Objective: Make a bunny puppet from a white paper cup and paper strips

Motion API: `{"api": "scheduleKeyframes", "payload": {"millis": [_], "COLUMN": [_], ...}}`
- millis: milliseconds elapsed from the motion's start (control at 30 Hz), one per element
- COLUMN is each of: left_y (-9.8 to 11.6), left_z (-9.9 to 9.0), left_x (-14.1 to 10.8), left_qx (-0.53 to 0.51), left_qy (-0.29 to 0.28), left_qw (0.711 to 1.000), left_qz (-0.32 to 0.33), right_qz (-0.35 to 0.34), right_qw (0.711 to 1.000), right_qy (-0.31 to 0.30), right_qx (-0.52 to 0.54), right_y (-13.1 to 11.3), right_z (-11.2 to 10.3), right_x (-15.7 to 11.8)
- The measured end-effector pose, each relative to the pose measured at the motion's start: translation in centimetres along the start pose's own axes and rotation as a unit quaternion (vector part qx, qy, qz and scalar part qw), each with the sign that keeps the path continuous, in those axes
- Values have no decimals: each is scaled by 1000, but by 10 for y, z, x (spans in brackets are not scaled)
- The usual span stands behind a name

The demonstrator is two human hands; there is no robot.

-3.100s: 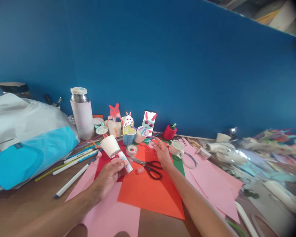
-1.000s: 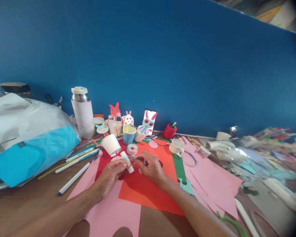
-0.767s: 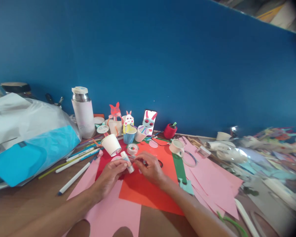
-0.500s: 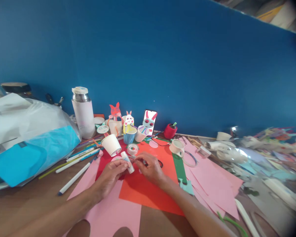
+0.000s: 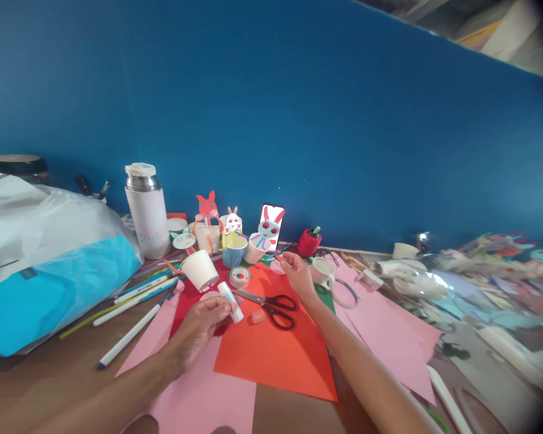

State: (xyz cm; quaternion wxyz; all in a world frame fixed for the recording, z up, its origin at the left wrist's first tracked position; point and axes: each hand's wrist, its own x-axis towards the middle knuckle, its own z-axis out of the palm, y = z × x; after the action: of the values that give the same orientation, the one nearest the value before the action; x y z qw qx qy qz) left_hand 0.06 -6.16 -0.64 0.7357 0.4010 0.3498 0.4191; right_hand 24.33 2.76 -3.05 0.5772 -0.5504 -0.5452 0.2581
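Note:
A small white glue stick (image 5: pixel 230 302) is pinched in my left hand (image 5: pixel 204 319), over the red and pink paper. My right hand (image 5: pixel 296 274) reaches past the orange sheet (image 5: pixel 271 364), its fingers drawn together near a pink paper circle (image 5: pixel 277 266); whatever they hold is too small to make out. Black-handled scissors (image 5: pixel 271 304) lie on the orange sheet between my hands, beside a small pinkish cap (image 5: pixel 257 316). Behind them are a tape roll (image 5: pixel 239 276) and a tilted white paper cup (image 5: pixel 200 270).
Paper cups with animal figures, a phone (image 5: pixel 272 226) and a red pot (image 5: pixel 309 242) line the blue wall. Left are a flask (image 5: pixel 147 211), markers and a plastic bag (image 5: pixel 63 241). A mug (image 5: pixel 322 272), pink sheets (image 5: pixel 393 331) and craft scraps lie right.
My right hand has moved away from the glue stick, forward and to the right, uncovering the scissors and the small cap. My left hand still holds the glue stick.

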Motion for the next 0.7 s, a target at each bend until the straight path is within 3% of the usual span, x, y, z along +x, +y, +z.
{"api": "scheduleKeyframes", "payload": {"millis": [267,700], "left_y": [0,2], "left_z": [1,1], "left_x": [-1,-1], "left_qx": [-12,-14], "left_qy": [-6,10], "left_qw": [1000,1000], "left_qz": [1,-7], "right_qz": [33,46], "right_qw": [996,993], "right_qy": [-43,-10], "right_qx": [74,109], "right_y": [2,-15], "right_z": [12,3], "right_x": [19,21]}}
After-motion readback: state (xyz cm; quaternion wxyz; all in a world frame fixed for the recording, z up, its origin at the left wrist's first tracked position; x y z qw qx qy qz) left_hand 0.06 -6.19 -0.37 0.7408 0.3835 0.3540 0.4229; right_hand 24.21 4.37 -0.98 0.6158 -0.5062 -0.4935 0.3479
